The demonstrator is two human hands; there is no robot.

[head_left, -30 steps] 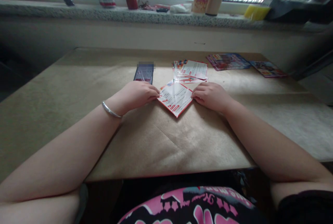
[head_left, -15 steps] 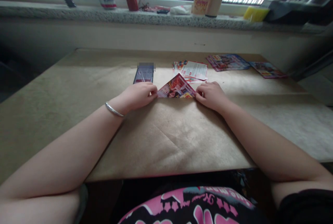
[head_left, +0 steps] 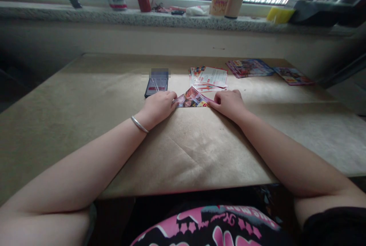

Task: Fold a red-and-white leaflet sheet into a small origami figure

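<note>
Paper [head_left: 192, 100], folded into a triangle, is pinched at its ends between the left hand [head_left: 160, 105] and right hand [head_left: 230, 105]; leaflets [head_left: 214, 77] are spread just beyond the grip.

Paper [head_left: 193, 100]: multicoloured print, yellow patch. Counter [head_left: 183, 158]: mottled beige. Sill [head_left: 171, 19]: speckled grey. Bracelet [head_left: 139, 124]: silver. Shirt [head_left: 206, 229]: black, pink-patterned.

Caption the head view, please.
Left hand and right hand at opposite corners of a folded printed sheet on a table.
</note>
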